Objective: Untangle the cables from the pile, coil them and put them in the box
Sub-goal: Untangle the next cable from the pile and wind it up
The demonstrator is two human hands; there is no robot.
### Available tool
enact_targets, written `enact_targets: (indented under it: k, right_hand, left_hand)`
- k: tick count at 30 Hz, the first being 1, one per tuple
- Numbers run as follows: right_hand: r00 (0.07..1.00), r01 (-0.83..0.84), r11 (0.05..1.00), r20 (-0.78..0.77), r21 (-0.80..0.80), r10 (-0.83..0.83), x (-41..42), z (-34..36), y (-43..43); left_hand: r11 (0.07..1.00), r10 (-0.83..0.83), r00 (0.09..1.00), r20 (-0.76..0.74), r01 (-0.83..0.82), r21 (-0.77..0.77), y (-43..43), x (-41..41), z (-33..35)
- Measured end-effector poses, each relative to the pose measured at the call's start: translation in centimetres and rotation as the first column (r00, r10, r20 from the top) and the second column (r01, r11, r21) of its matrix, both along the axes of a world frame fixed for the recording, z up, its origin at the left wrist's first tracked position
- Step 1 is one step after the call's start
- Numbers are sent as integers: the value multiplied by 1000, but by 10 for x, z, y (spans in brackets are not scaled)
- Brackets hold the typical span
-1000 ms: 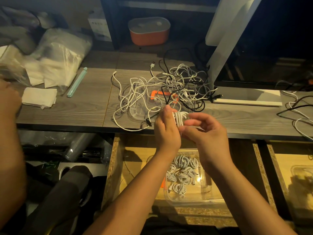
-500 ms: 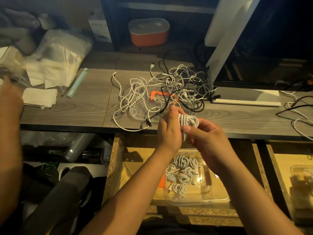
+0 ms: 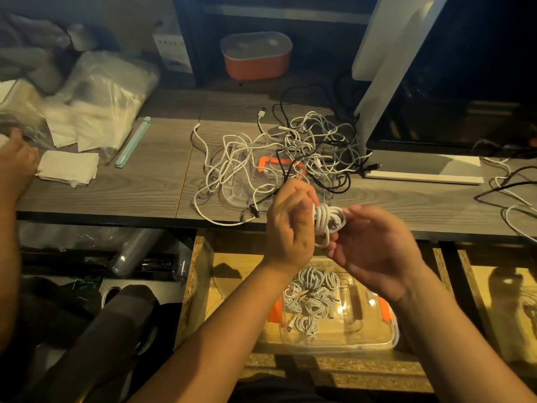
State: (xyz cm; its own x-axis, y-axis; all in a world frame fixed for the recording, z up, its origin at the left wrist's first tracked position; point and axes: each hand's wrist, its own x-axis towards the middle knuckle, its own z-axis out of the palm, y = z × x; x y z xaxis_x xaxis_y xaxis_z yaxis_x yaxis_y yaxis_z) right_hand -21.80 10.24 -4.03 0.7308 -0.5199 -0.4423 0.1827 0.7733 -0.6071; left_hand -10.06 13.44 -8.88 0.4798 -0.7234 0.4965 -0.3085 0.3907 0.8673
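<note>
A white cable [image 3: 329, 221], wound into a small tight coil, sits in the grip itself, between the left hand [image 3: 290, 225] and the right hand [image 3: 374, 251]. Just beyond the grip lies the pile [image 3: 290, 158] of loose white and black cables, still tangled. Directly below the grip, the clear box [image 3: 374, 343] with orange clips stands open, holding several coiled white cables [image 3: 311, 301].

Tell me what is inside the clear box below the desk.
Several coiled white cables lie bunched in the left half of the clear box. The forearms overlap its far corners, hiding whatever lies there.
</note>
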Motion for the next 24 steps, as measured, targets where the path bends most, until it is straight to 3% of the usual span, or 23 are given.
enact_targets:
  k: [5, 11, 13, 17, 21, 24]
  right_hand:
    - [999, -10, 996, 51, 87, 5, 1, -6, -5]
    - [990, -141, 987, -33, -76, 139, -5, -4, -22]
    - [983, -165, 976, -103, -141, 152, -5, -6, -26]
    - [973, -108, 978, -222, -179, 66, 1, -6, -23]
    - [924, 58, 959, -350, -277, -156, 9, -16, -26]
    - [866, 137, 914, -402, -382, -298, 17, -20, -28]
  left_hand:
    - [996, -32, 992, 121, 41, -76, 2, 4, -3]
    - [997, 5, 998, 55, 0, -79, 5, 4, -9]
    - [1000, 18, 999, -29, -19, -24, 8, -1, -11]
    - [970, 53, 922, -383, 43, 238, 11, -8, -11]
    - [857, 37, 843, -537, 249, 450, 14, -17, -5]
    - [826, 123, 784, -608, 260, 501, 13, -18, -3]
